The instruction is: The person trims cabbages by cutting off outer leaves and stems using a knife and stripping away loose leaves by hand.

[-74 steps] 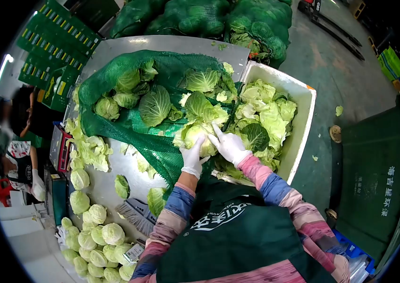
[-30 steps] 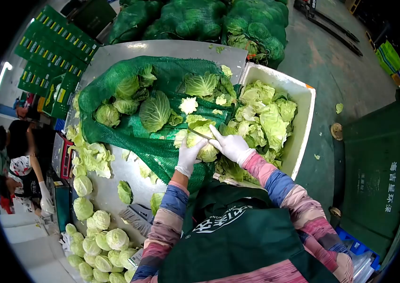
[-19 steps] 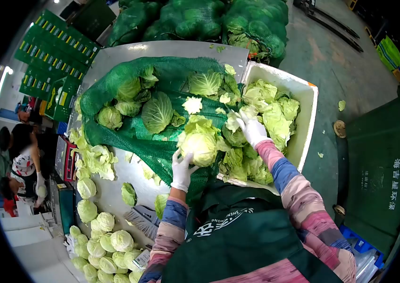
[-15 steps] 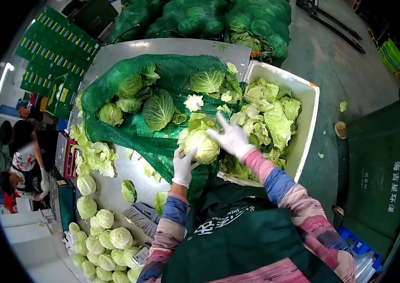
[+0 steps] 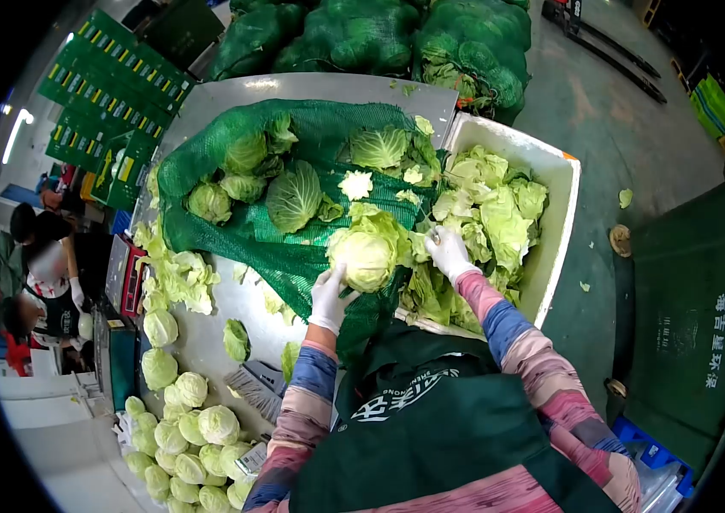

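A pale green cabbage (image 5: 362, 259) with loosened outer leaves sits low over the green mesh bag (image 5: 281, 282). My left hand (image 5: 328, 301), in a white glove, grips its lower left side with thumb and fingers. On the other side, my gloved right hand (image 5: 449, 251) is closed on the edge of a cabbage leaf (image 5: 420, 247) that reaches out from the head. Its fingertips are partly hidden. Darker untrimmed cabbages (image 5: 292, 197) lie in the bag's mouth, with a cut stem piece (image 5: 355, 185) beside them.
A white foam box (image 5: 557, 248) of stripped leaves stands right of the metal table (image 5: 268, 88). Trimmed cabbages (image 5: 195, 436) pile up at lower left, near a brush (image 5: 255, 389) and a red scale (image 5: 131, 280). Full mesh bags (image 5: 345, 38) stand behind; a co-worker (image 5: 50, 282) is at left.
My right hand has gone from pointing fingers over the cabbage to a closed grip on a leaf, slightly right and lower. My left hand stays on the cabbage, which has turned slightly.
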### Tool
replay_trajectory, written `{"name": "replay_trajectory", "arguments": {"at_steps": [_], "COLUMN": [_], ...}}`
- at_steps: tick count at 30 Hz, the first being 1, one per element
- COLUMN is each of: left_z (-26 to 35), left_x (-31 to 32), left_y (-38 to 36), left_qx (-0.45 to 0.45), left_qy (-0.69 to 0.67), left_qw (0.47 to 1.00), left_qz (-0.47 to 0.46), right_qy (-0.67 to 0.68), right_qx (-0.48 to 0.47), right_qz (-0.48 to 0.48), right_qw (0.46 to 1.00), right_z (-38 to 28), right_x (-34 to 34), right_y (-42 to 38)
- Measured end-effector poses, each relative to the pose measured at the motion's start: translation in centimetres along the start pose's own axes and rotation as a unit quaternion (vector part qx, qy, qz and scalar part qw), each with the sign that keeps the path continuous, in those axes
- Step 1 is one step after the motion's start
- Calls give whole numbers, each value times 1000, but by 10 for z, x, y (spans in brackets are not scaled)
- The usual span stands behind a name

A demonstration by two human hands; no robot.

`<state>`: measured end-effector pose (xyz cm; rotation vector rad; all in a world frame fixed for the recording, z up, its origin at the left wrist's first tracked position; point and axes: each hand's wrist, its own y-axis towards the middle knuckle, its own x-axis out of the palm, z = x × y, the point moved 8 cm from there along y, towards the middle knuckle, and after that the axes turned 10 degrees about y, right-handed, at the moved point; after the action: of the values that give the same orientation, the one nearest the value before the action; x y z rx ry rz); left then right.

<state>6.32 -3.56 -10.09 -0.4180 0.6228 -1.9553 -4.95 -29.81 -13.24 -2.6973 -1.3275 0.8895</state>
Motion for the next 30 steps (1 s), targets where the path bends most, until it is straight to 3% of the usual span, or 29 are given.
{"name": "replay_trajectory", "arguments": {"at_steps": [1, 2, 3, 6, 7, 8, 9, 10, 11, 15, 20, 23, 25, 26, 29, 30], "left_z": [1, 4, 13, 16, 30, 22, 34, 50, 55, 62, 55, 59, 55, 55, 57, 55], "left_x": [3, 9, 27, 41, 43, 40, 33, 40, 48, 59, 58, 57, 56, 56, 67, 66], "left_y": [-6, -16, -23, -4, -15, -7, 8, 7, 2, -2, 7, 5, 7, 2, -32, -37], "left_qx": [-63, -127, -115, -115, -79, -78, 88, 247, 195, 241, 265, 275, 229, 229, 369, 378], "left_qy": [-33, -66, -97, -61, 30, 29, 205, 371, 395, 479, 476, 501, 412, 410, 444, 432], "left_qw": [997, 990, 987, 992, 995, 995, 971, 888, 893, 834, 826, 810, 878, 879, 813, 817], "left_qz": [8, 17, -50, 3, 46, 47, 82, 111, 90, 130, 141, 136, 79, 78, 71, 61], "right_qy": [24, 85, 98, 149, 166, 166, 61, -45, -55, -147, -194, -218, -200, -182, -190, -200], "right_qx": [-2, -68, -49, -77, -75, -77, -121, -162, -208, -262, -253, -237, -258, -213, -125, -109], "right_qz": [-13, 21, -28, -136, -139, -140, -97, -51, -47, -104, -114, -177, -165, -154, -132, -134], "right_qw": [1000, 994, 994, 976, 973, 973, 986, 984, 975, 948, 941, 930, 931, 947, 965, 965], "right_z": [-10, -13, -30, -72, -79, -83, -91, -97, -101, -105, -113, -125, -116, -112, -110, -98], "right_x": [-1, 7, 11, 36, 37, 33, 23, 14, 11, 16, 21, 16, 22, 14, -19, -20], "right_y": [-4, -3, -9, -24, -29, -30, -30, -31, -33, -38, -36, -32, -19, -8, 8, 10]}}
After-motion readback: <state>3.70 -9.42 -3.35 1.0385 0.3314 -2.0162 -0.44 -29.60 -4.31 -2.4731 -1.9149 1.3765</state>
